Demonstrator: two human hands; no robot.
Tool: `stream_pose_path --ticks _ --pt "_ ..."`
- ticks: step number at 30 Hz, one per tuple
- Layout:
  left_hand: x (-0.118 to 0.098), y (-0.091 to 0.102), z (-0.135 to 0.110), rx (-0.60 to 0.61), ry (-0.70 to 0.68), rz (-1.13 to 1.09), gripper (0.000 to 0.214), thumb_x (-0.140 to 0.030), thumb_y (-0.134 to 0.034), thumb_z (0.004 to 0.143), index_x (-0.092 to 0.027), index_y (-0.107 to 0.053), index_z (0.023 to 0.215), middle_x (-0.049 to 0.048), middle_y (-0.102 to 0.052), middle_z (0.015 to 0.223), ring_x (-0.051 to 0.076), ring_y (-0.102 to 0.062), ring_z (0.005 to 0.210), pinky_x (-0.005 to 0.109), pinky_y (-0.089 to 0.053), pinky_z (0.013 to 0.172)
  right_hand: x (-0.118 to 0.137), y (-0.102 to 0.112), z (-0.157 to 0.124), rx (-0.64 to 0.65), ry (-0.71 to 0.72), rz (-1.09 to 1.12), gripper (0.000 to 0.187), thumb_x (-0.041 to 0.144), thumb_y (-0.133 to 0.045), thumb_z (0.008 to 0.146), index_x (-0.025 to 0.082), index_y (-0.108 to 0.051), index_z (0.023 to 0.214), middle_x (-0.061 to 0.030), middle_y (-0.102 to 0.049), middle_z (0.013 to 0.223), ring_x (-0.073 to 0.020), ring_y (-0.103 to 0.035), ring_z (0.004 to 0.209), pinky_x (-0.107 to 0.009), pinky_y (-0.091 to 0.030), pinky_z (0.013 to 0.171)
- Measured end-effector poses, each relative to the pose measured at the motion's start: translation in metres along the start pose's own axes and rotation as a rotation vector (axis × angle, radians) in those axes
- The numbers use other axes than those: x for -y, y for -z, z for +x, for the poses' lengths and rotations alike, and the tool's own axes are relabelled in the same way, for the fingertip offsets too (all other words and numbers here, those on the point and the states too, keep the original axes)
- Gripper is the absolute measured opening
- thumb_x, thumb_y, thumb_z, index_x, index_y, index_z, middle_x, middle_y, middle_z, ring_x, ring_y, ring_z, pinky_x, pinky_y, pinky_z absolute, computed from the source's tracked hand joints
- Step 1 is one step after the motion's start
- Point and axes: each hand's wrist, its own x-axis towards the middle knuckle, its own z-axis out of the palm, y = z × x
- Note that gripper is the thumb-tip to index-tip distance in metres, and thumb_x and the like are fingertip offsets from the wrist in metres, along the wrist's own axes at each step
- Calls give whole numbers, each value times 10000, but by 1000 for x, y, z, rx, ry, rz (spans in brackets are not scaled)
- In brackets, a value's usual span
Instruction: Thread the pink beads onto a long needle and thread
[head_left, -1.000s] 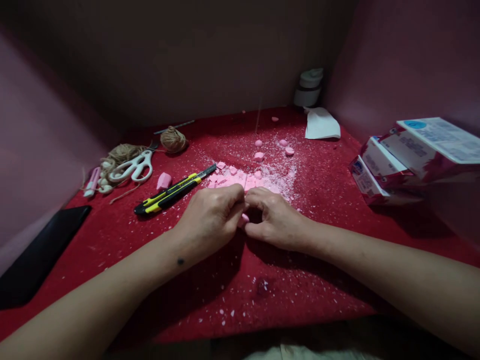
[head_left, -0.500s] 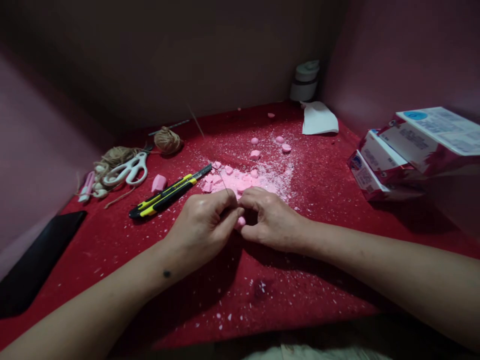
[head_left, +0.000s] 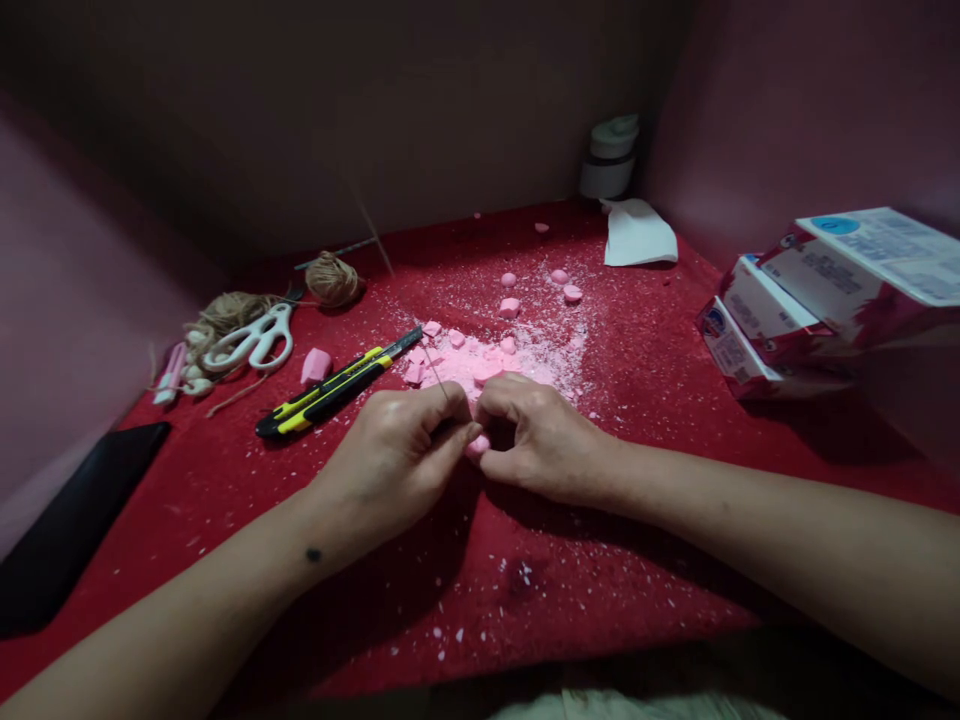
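Note:
My left hand (head_left: 394, 455) and my right hand (head_left: 540, 440) meet over the red cloth (head_left: 450, 560). Between their fingertips sits a small pink piece (head_left: 478, 445), pinched by my right hand. My left hand's fingers are closed on a thin stick or needle (head_left: 405, 310) that slants up and to the left from the pink piece. Just beyond the hands lies a heap of pink chunks and white crumbs (head_left: 480, 360).
A yellow-black utility knife (head_left: 334, 385) lies left of the hands. Farther left are white scissors (head_left: 251, 340), twine (head_left: 330, 280) and a pink block (head_left: 315, 365). A black slab (head_left: 67, 520) sits at the left edge, red-white boxes (head_left: 810, 300) at the right, white paper (head_left: 637, 235) at the back.
The thin stick has tilted from nearly upright to a lean toward the left. Both hands stay together around the pink piece, shifted slightly left.

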Motion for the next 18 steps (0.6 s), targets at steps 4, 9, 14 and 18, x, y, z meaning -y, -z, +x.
stream_pose_path --ticks 4,9,14,18 --pt "8 0 3 -66 -74 108 144 -116 -505 794 -101 -594 682 -3 -572 569 71 -482 495 201 -349 512 2 -1 -1 3 -4 6 108 110 -564 677 172 -487 635 -2 -521 677 -117 -443 661 -240 -361 628" --pt "6 2 0 -70 -89 190 176 -119 -487 791 -108 -579 641 -8 -545 529 69 -460 458 203 -326 484 3 -1 0 -11 -11 5 129 111 -567 665 173 -464 617 6 -505 648 -111 -436 641 -233 -348 604" --pt "-5 -2 -3 -30 -49 158 176 -137 -473 793 -126 -565 643 -15 -532 525 68 -434 447 198 -315 462 1 -1 0 -3 4 21 134 117 -579 649 177 -462 619 13 -498 650 -111 -428 641 -241 -344 611" --pt "-5 -7 1 -31 -56 108 165 -142 -467 803 -123 -585 689 2 -582 579 77 -489 497 196 -363 504 1 0 1 25 9 5 161 111 -558 650 183 -421 606 16 -481 647 -112 -423 647 -247 -344 622"
